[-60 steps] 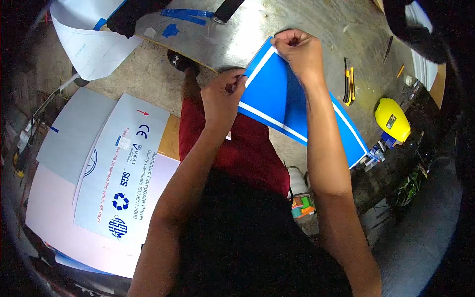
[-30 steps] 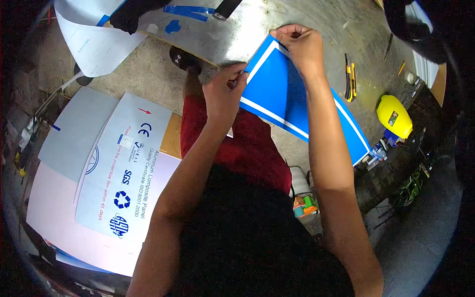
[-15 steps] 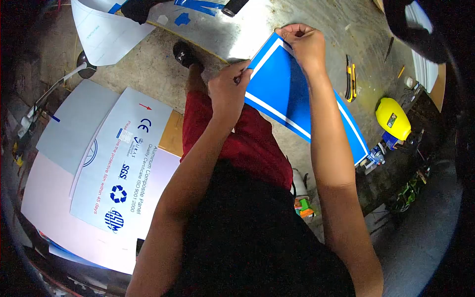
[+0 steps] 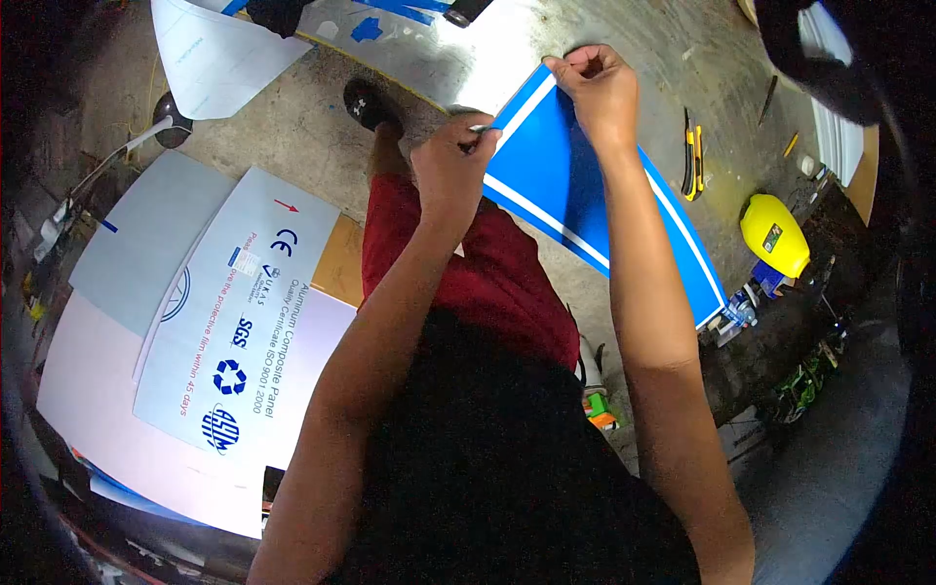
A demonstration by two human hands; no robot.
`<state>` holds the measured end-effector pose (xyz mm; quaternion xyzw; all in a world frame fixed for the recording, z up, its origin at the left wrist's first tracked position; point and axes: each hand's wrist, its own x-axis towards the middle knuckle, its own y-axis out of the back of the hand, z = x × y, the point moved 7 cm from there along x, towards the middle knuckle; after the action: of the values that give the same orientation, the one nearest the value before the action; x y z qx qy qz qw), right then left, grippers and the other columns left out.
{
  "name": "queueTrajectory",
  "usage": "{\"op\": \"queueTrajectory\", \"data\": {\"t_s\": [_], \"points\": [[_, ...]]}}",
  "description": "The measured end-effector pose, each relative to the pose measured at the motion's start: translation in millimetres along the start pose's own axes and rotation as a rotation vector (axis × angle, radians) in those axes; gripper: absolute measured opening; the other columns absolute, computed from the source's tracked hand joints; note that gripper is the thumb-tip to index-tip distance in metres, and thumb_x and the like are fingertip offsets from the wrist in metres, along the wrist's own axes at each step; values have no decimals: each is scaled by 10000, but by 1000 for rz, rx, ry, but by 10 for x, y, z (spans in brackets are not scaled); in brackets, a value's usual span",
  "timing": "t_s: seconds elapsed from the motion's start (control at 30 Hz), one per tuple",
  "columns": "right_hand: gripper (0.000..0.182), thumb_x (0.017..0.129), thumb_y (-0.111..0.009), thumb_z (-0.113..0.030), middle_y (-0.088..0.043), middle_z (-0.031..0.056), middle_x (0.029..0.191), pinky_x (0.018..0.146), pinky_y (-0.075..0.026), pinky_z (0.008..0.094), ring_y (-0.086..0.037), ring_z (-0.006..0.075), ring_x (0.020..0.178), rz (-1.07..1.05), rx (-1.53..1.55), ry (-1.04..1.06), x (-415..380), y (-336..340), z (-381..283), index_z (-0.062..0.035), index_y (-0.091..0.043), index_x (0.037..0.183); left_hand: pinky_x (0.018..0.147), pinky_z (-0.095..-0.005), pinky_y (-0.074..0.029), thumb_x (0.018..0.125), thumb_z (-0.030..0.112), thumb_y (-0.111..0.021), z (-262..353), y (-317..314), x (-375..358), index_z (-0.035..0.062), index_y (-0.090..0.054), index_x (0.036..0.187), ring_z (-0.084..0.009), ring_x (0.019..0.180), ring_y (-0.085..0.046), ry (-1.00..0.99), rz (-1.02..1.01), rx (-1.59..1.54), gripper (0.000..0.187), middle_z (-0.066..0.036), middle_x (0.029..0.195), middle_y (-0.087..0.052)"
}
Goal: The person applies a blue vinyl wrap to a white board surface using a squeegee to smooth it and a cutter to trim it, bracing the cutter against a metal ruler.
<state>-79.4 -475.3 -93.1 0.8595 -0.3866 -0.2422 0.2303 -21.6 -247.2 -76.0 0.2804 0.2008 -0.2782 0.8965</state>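
A blue sheet with white border stripes (image 4: 551, 146) slants across the work table in front of my body. My right hand (image 4: 606, 97) has thumb and fingers pinched together at its far corner. Lower on the same short edge, my left hand (image 4: 453, 171) is closed with its fingertips at the sheet's side. A small whitish bit shows by the left fingertips, too small to make out. Part of the sheet lies hidden under my right forearm.
A yellow-and-black utility knife (image 4: 692, 156) lies right of the sheet. Beyond it sits a yellow rounded container (image 4: 773, 237). Printed aluminum composite panels (image 4: 244, 322) lean at the left. Blue scraps (image 4: 367, 30) and a black cylinder (image 4: 466, 12) rest at the far side.
My left fingers have shifted slightly at the sheet's edge, and the whitish bit now shows there. My right hand keeps its pinch at the corner. The view has moved a little.
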Motion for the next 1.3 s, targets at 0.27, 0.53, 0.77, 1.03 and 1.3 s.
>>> {"op": "queueTrajectory", "data": {"t_s": [0.27, 0.53, 0.77, 1.03, 1.3], "points": [[325, 702, -907, -228, -650, 171, 895, 734, -542, 419, -660, 317, 793, -3, -214, 59, -149, 9, -168, -13, -679, 790, 668, -282, -536, 865, 159, -770, -48, -23, 17, 72, -760, 1039, -145, 729, -705, -7, -17, -28, 195, -92, 845, -749], [316, 697, -910, -227, -619, 163, 916, 751, -539, 424, -647, 331, 827, 17, -273, 132, -222, 7, -249, -17, -694, 795, 661, -280, -529, 863, 144, -763, 5, 0, 11, 60, -760, 1035, -134, 726, -691, -33, -5, -16, 191, -79, 840, -740], [281, 730, -892, -221, -658, 142, 883, 731, -535, 399, -659, 284, 781, 8, -160, 3, -124, 25, -55, -15, -714, 803, 683, -282, -544, 877, 139, -753, -52, -23, 14, 59, -764, 1051, -135, 755, -704, -14, -11, -29, 192, -98, 879, -757], [266, 736, -888, -209, -682, 145, 862, 703, -536, 389, -661, 266, 742, 8, -146, -3, -101, 21, -32, -14, -718, 799, 689, -269, -552, 898, 149, -740, 21, 8, -35, 44, -764, 1092, -123, 766, -705, 23, -50, -63, 221, -87, 893, -764], [275, 733, -894, -210, -681, 136, 836, 687, -538, 376, -660, 251, 723, -4, -144, 1, -89, 27, -58, -11, -714, 790, 622, -288, -519, 876, 157, -755, 272, 75, -83, 21, -765, 1076, -135, 649, -668, -41, -26, -139, 242, -102, 753, -729]]}}
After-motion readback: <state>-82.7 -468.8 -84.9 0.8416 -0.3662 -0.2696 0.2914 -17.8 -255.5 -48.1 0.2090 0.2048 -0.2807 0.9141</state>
